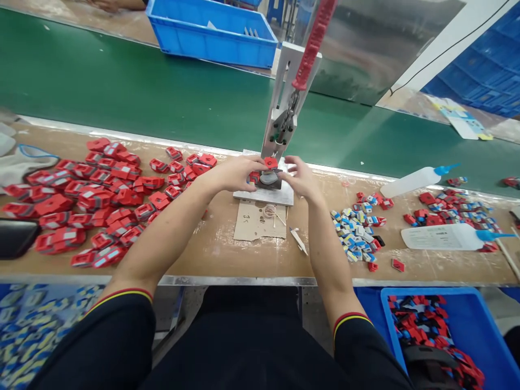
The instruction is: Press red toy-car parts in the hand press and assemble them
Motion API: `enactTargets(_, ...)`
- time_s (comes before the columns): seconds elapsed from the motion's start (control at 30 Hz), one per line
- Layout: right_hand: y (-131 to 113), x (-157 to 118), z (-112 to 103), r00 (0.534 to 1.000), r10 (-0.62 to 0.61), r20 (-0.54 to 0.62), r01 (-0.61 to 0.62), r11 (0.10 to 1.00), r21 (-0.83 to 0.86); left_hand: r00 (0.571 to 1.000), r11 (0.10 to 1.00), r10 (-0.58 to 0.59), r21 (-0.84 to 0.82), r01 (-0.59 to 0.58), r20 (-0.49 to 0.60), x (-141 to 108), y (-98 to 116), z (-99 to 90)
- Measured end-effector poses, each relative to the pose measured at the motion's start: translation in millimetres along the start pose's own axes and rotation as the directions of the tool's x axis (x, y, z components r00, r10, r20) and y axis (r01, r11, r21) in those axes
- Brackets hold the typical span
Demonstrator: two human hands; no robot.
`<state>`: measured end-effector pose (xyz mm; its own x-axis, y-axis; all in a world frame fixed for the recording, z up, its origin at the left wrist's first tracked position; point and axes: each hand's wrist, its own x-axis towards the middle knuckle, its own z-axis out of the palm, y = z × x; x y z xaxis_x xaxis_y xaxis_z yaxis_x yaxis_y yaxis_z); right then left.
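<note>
Head view: left hand (241,170) pinched red part (254,177), right hand (301,176) apart, grip unclear; part looked light, stiff, best held sides-on

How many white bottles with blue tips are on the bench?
2, both on the right: one bottle lies by the far edge of the bench; the second bottle lies closer to the camera. Others could be hidden.

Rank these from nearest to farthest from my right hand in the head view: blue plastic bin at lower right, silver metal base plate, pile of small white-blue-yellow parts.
1. Silver metal base plate: just to the lower left of your right hand.
2. Pile of small white-blue-yellow parts: out to the right.
3. Blue plastic bin: lower right corner.
</note>
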<state>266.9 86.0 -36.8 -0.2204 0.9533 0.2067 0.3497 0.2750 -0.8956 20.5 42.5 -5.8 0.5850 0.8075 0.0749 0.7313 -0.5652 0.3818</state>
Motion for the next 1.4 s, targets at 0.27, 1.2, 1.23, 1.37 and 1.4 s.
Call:
enactTargets(0.27, 27.6, 9.1, 18.6, 0.991, 0.043, 0.129, -0.084, 0.942, 0.326, 0.961, 0.978, -0.055, -0.208, -0.003, -0.271, -15.6, -7.0, -0.4)
enactTargets(1.2, 40.4, -11.8, -67.8, 0.987, 0.150, -0.061, -0.130, 0.959, 0.252, 0.712, -0.167, -0.672, -0.895, -0.413, -0.204, 23.2, -9.0, 23.5)
enactTargets(1.23, 41.2, 8.6, -67.2, 0.989, 0.138, -0.055, -0.138, 0.990, 0.003, 0.711, -0.135, -0.671, -0.908, -0.397, -0.211, 23.5, -10.0, 25.2)
enactTargets(1.37, 36.1, 83.2, -48.3, 0.987, 0.121, 0.104, -0.019, 0.738, -0.674, 0.711, 0.091, -0.634, -0.942, -0.323, -0.305, 21.9, -24.0, 38.5)
enactTargets(1.4, 34.1, 97.7, -40.8, 0.981, 0.131, 0.142, 0.008, 0.707, -0.707, 0.713, 0.153, -0.624, -0.945, -0.289, -0.319, 20.5, -27.6, 41.5)
